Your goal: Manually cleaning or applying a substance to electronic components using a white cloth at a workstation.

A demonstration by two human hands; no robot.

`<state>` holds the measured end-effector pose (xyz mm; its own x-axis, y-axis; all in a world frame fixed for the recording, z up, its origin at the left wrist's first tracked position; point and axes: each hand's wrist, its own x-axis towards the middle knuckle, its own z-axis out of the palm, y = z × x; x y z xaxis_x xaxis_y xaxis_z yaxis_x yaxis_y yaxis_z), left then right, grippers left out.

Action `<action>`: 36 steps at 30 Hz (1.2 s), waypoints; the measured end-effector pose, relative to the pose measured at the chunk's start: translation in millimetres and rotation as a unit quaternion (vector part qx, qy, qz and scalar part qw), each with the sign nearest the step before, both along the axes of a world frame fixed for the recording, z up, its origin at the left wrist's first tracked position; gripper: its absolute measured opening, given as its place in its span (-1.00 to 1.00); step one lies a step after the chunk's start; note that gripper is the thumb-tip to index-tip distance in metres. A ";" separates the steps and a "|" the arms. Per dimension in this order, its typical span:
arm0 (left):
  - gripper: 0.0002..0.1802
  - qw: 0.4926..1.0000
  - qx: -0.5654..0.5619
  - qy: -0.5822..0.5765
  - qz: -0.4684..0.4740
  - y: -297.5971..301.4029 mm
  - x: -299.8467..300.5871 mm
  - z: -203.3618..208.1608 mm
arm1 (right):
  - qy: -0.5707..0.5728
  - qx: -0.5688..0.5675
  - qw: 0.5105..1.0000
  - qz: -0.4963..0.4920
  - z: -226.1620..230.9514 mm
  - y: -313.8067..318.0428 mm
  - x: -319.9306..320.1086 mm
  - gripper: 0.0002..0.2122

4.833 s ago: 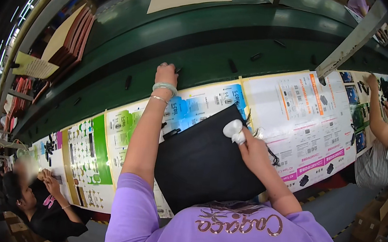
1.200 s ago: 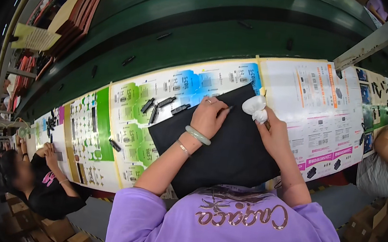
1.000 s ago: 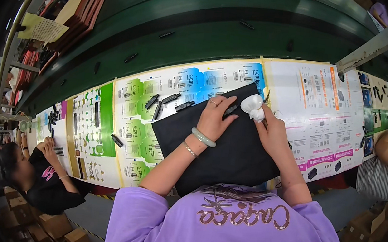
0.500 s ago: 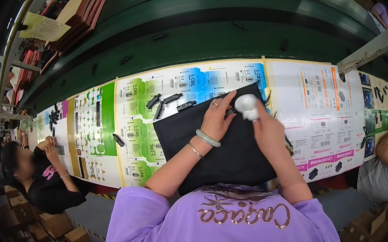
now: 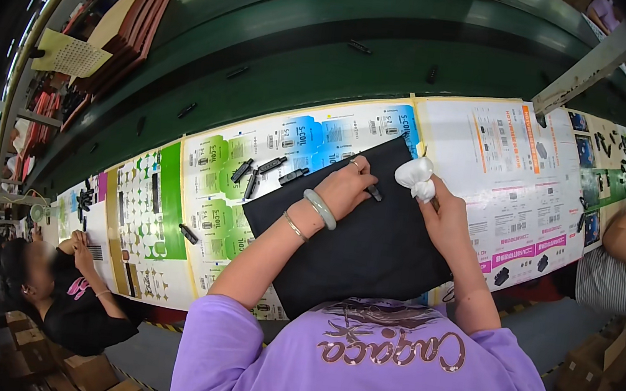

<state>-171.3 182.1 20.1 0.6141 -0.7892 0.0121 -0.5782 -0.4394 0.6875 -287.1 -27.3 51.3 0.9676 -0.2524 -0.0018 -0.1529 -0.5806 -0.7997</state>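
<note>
A bundled white cloth wad (image 5: 414,178) is pinched in the fingers of my right hand (image 5: 445,220), held over the upper right edge of a black cloth (image 5: 368,252). Left of it, my left hand (image 5: 346,188) is closed over the black cloth, gripping a small dark elongated part (image 5: 374,193) whose end sticks out by the fingertips. My fingers hide the rest of that part. Just beyond the cloth's left edge lie several similar black parts (image 5: 272,164) on the printed sheets; one (image 5: 293,176) rests close to my left wrist.
Printed sheets (image 5: 500,178) cover the bench. A single black part (image 5: 188,234) lies on the left. Beyond runs a green conveyor belt (image 5: 291,46) with scattered black parts. A metal post (image 5: 586,72) stands at right. Co-workers sit at left (image 5: 86,293) and right (image 5: 617,269).
The white wad in my right hand has moved right, away from my left hand. My left hand has turned and closed further, and the small dark part shows by its fingertips.
</note>
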 end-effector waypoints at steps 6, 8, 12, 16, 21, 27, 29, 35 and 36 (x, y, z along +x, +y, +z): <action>-0.66 0.982 -0.089 -0.168 0.008 -4.0 -6.9 5.2 | 0.059 -0.021 0.998 0.002 2.3 2.8 -1.0 -0.60; -0.70 0.983 -0.109 -0.147 -0.004 -4.2 -4.8 -5.3 | 0.044 -0.032 0.998 0.013 0.4 8.0 -3.1 -0.59; -0.74 0.990 -0.104 -0.045 0.082 -5.2 -8.4 -14.6 | -0.008 -0.042 0.998 0.055 5.1 15.0 -4.9 -0.58; -0.73 0.990 -0.106 -0.025 0.095 -7.9 -5.4 -15.9 | 0.054 -0.131 0.988 0.063 4.4 23.4 0.0 -0.57; -0.72 0.987 -0.114 -0.031 0.110 -6.6 -8.4 -18.7 | 0.001 -0.106 0.992 0.067 -3.5 18.6 0.3 -0.56; -0.79 0.992 -0.083 -0.071 0.062 -4.5 33.4 -17.9 | 0.034 -0.097 0.993 0.065 -15.7 13.5 8.8 -0.56; -0.84 0.974 -0.119 -0.125 0.148 4.2 89.3 -17.7 | 0.047 -0.082 0.994 0.054 -18.8 13.7 11.8 -0.55; -0.71 0.905 0.123 -0.296 0.280 50.7 226.2 -9.5 | 0.047 -0.136 0.987 0.076 -26.8 21.8 6.8 -0.53; -0.67 0.913 0.070 -0.330 0.229 43.9 239.8 -11.6 | 0.050 -0.137 0.986 0.078 -23.6 21.0 9.0 -0.54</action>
